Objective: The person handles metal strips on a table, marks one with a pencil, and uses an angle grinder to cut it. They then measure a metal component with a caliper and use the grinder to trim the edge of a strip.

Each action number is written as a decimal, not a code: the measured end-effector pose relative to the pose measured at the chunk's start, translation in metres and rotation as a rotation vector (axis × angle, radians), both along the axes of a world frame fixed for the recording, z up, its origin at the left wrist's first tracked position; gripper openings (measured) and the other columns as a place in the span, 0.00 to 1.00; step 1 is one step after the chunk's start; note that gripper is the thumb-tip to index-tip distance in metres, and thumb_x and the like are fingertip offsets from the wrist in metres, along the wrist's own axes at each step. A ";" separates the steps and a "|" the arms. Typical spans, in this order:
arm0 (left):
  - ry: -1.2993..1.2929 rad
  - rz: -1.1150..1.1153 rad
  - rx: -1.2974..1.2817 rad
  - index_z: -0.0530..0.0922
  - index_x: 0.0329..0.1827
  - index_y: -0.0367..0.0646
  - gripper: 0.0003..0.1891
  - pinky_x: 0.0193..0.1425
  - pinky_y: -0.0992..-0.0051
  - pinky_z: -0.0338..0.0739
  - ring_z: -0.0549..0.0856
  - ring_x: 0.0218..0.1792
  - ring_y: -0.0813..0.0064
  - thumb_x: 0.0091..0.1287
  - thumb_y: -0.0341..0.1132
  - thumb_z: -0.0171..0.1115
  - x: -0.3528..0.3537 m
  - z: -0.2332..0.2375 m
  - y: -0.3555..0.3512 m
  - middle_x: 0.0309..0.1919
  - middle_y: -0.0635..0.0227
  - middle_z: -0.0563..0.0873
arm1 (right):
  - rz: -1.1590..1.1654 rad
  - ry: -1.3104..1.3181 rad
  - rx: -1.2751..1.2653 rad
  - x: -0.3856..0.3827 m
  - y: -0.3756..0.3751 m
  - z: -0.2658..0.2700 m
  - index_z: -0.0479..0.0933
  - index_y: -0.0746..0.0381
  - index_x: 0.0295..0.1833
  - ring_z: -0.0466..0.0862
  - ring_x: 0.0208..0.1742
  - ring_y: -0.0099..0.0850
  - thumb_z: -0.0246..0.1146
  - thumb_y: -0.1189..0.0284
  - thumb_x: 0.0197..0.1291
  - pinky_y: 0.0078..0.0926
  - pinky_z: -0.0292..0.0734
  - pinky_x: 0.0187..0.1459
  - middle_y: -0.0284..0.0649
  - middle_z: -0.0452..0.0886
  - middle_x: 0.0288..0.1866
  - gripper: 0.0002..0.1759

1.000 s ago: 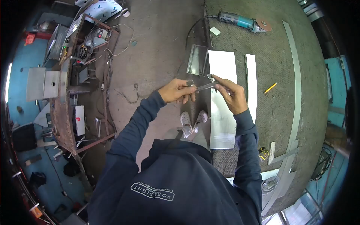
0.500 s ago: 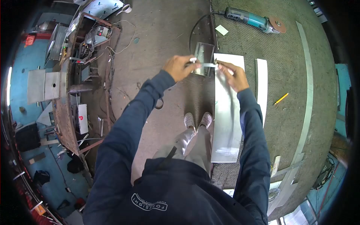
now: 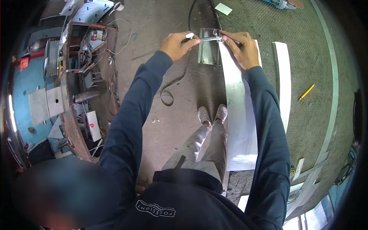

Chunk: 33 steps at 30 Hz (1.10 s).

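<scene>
My left hand (image 3: 178, 45) is closed around a slim metal bar (image 3: 209, 38); a small white rounded piece (image 3: 189, 35) shows at its thumb and index finger. My right hand (image 3: 242, 48) pinches at the bar's right end, above the top edge of a long shiny metal sheet (image 3: 240, 126). The bar's exact kind is too small to make out. Just below it lies a clear-looking rectangular metal tray (image 3: 209, 57). A thin strip (image 3: 145, 55) reaches left from my left hand.
On the textured bench at right are a white-faced strip (image 3: 283, 73), a yellow pencil (image 3: 306, 92) and part of a grinder (image 3: 281, 4). A rusty metal frame (image 3: 71, 126) with tools stands left. A person's blurred head (image 3: 67, 193) is at lower left. A curled strap (image 3: 167, 99) lies on the floor.
Both hands sit higher in view with the bar still between them. The view has shifted, moving the grinder mostly out at the top. A person's head has appeared at lower left.
</scene>
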<state>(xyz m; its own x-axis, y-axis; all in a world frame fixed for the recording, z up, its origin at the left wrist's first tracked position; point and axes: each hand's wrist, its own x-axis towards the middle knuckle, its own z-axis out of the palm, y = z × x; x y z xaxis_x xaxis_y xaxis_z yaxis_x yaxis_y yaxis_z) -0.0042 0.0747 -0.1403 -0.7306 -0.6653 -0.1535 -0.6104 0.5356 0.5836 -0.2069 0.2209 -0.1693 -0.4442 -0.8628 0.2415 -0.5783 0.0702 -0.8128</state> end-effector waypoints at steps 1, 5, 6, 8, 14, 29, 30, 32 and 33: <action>0.040 -0.034 0.055 0.87 0.45 0.55 0.14 0.41 0.67 0.77 0.85 0.32 0.70 0.70 0.52 0.62 -0.001 0.000 -0.003 0.29 0.72 0.89 | -0.057 0.090 -0.065 0.004 -0.003 -0.004 0.89 0.45 0.47 0.82 0.42 0.33 0.70 0.57 0.61 0.33 0.78 0.46 0.38 0.88 0.41 0.11; 0.112 -0.065 0.153 0.87 0.44 0.49 0.12 0.37 0.72 0.75 0.80 0.28 0.78 0.72 0.45 0.62 0.001 0.002 -0.002 0.26 0.77 0.87 | -0.093 0.068 -0.053 0.002 -0.004 -0.013 0.90 0.44 0.46 0.82 0.38 0.32 0.69 0.54 0.60 0.33 0.77 0.44 0.37 0.86 0.36 0.12; 0.110 -0.069 0.157 0.87 0.44 0.49 0.12 0.37 0.72 0.75 0.80 0.28 0.78 0.72 0.45 0.62 -0.001 0.003 -0.002 0.26 0.77 0.87 | -0.097 0.067 -0.049 0.002 -0.004 -0.015 0.90 0.44 0.46 0.82 0.38 0.32 0.69 0.54 0.60 0.33 0.77 0.44 0.37 0.86 0.36 0.12; 0.087 -0.062 0.195 0.87 0.46 0.46 0.12 0.39 0.73 0.76 0.81 0.29 0.80 0.72 0.43 0.63 0.000 0.001 -0.003 0.27 0.75 0.88 | -0.106 0.066 -0.017 0.003 -0.003 -0.015 0.90 0.43 0.46 0.81 0.38 0.32 0.69 0.53 0.60 0.33 0.77 0.44 0.36 0.85 0.36 0.13; 0.183 -0.198 0.252 0.83 0.56 0.44 0.13 0.34 0.78 0.71 0.75 0.27 0.87 0.73 0.39 0.63 0.000 -0.004 -0.010 0.32 0.74 0.89 | -0.106 0.087 0.015 0.002 -0.002 -0.017 0.89 0.40 0.47 0.79 0.39 0.30 0.69 0.51 0.60 0.33 0.74 0.45 0.34 0.85 0.36 0.13; 0.188 -0.158 0.323 0.80 0.53 0.41 0.12 0.24 0.84 0.69 0.77 0.23 0.87 0.77 0.39 0.56 0.001 0.010 -0.002 0.37 0.68 0.90 | -0.036 0.041 0.015 -0.002 0.000 -0.016 0.89 0.47 0.50 0.80 0.35 0.28 0.70 0.54 0.60 0.30 0.75 0.43 0.35 0.84 0.35 0.15; 0.188 -0.158 0.324 0.80 0.53 0.41 0.12 0.24 0.84 0.69 0.77 0.23 0.87 0.77 0.39 0.56 0.002 0.012 0.001 0.37 0.68 0.90 | -0.036 0.041 0.016 -0.001 0.001 -0.016 0.89 0.47 0.50 0.80 0.35 0.28 0.70 0.54 0.60 0.30 0.75 0.43 0.35 0.84 0.35 0.15; 0.140 -0.171 0.323 0.79 0.52 0.41 0.11 0.23 0.84 0.66 0.73 0.21 0.89 0.77 0.38 0.56 0.003 0.019 0.005 0.32 0.69 0.88 | 0.118 -0.351 -0.085 -0.001 -0.001 -0.011 0.86 0.55 0.54 0.82 0.36 0.25 0.69 0.58 0.62 0.26 0.79 0.43 0.36 0.85 0.36 0.18; 0.139 -0.167 0.320 0.79 0.52 0.41 0.11 0.23 0.84 0.66 0.73 0.21 0.89 0.77 0.38 0.56 0.005 0.023 0.006 0.32 0.69 0.88 | 0.123 -0.352 -0.087 -0.001 -0.002 -0.009 0.86 0.55 0.54 0.82 0.36 0.25 0.69 0.58 0.62 0.26 0.79 0.43 0.36 0.85 0.36 0.18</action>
